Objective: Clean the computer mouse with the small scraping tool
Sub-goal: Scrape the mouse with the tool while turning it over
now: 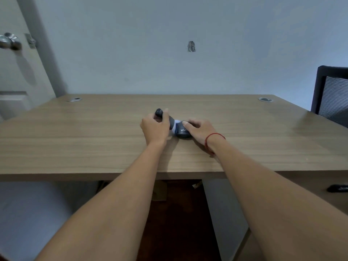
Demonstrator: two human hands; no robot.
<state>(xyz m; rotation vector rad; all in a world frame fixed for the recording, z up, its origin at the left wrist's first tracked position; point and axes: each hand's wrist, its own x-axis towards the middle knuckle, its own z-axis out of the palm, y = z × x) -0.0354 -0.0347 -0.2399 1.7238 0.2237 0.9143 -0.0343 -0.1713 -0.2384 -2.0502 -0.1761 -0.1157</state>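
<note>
The left hand (155,127) covers most of the dark tool (170,120), so its tip and shape cannot be told. The right hand (200,129) hides the mouse (181,131) toward 3 o'clock, and its white lettering is part covered. At 9 o'clock a blurred doorknob (10,41) is cut off.

Left hand (155,127) grips dark tool (165,117); right hand (200,129) rests on dark mouse (181,131), on wooden desk (94,132)
</note>
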